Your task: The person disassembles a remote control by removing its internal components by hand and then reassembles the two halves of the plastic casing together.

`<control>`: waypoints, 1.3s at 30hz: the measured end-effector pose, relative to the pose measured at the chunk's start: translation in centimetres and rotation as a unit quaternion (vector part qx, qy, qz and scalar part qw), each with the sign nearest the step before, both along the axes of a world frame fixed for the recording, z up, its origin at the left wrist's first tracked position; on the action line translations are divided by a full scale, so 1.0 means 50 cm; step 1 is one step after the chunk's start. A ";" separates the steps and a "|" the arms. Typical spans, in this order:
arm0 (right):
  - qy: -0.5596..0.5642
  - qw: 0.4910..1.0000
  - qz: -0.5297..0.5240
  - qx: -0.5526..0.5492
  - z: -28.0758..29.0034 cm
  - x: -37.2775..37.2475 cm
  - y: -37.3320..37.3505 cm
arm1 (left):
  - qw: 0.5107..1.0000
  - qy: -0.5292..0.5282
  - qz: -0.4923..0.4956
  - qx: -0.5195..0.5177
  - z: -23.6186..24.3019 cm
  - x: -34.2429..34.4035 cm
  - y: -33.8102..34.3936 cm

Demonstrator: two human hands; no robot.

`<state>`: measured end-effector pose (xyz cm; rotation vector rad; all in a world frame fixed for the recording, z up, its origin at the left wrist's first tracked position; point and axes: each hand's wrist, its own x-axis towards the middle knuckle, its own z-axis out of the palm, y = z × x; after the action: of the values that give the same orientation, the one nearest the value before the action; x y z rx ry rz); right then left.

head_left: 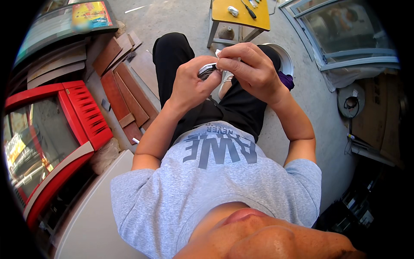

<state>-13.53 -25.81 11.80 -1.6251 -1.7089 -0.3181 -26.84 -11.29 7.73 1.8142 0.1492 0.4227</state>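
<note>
My left hand is wrapped round a small black-and-silver oblong object held above my lap. My right hand pinches a small white piece at the upper end of that object, and its fingertips meet those of my left hand there. Parts of both held things are hidden by the fingers. Past my hands stands a small yellow table with a white object, a screwdriver and other small items on it.
Loose wooden boards lie at left beside a red glass-fronted case. A metal basin holding purple cloth is by my right leg. A framed glass panel, cardboard and a coiled object are at right.
</note>
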 end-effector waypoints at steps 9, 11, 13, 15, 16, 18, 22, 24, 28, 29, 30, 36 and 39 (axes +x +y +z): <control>0.005 1.000 0.008 0.005 0.008 -0.006 0.008 | 1.000 0.003 -0.001 0.008 0.000 -0.001 0.004; 0.006 1.000 0.002 0.001 0.006 -0.001 0.004 | 1.000 0.000 0.008 0.001 -0.005 0.000 0.005; 0.002 1.000 0.000 0.000 -0.001 0.005 -0.001 | 1.000 0.005 0.011 0.000 0.000 -0.001 0.004; -0.001 1.000 0.002 0.003 -0.003 0.006 -0.003 | 1.000 0.003 0.010 0.005 0.000 0.001 0.002; -0.001 1.000 0.007 0.007 0.000 0.001 0.003 | 1.000 0.000 0.008 0.012 -0.001 0.001 0.001; 0.001 1.000 0.009 0.011 0.006 -0.003 0.008 | 1.000 0.009 0.008 0.013 -0.002 0.000 0.001; -0.008 1.000 -0.005 0.009 0.006 0.004 0.002 | 0.999 0.023 0.015 -0.025 -0.002 0.000 0.004; -0.012 1.000 -0.008 0.009 0.003 0.007 0.000 | 0.999 0.022 0.014 -0.037 -0.003 0.000 0.006; -0.007 1.000 0.003 0.011 0.014 -0.002 0.010 | 0.999 0.038 0.002 -0.023 0.002 0.000 0.005; -0.006 1.000 0.008 0.012 0.016 -0.004 0.013 | 0.999 0.041 0.000 -0.017 0.003 0.000 0.004; -0.004 1.000 0.005 0.011 0.015 -0.004 0.011 | 0.999 0.029 0.005 -0.014 0.001 0.000 0.004; 0.001 1.000 -0.007 0.002 0.003 0.009 -0.001 | 1.000 0.010 0.013 -0.009 0.000 -0.001 0.005; 0.001 1.000 -0.004 0.011 0.010 -0.002 0.010 | 1.000 -0.012 0.003 0.019 -0.006 -0.001 0.005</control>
<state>-13.64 -25.30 12.31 -1.6161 -1.6916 -0.3375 -26.91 -11.04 7.45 1.8448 0.1305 0.4546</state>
